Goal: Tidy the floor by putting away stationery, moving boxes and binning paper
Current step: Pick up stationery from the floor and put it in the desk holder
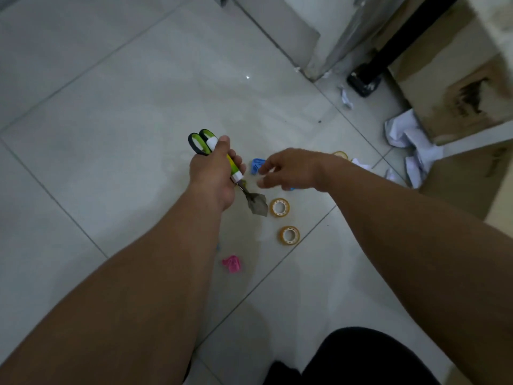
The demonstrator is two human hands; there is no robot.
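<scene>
The person is picking stationery up off the tiled floor (125, 107). The left hand (213, 176) is wrapped tight around green-handled scissors (201, 141) and a glue stick (231, 165), held above the tiles. The right hand (288, 169) is loose, fingers spread, reaching down just beside a small blue clip (256, 165). I think that clip gets pinched next, which needs fingertips closing on it carefully. Two tape rolls (279, 207) and a pink clip (231, 263) lie nearby. Crumpled paper (410, 140) waits by the cardboard box (455, 87).
</scene>
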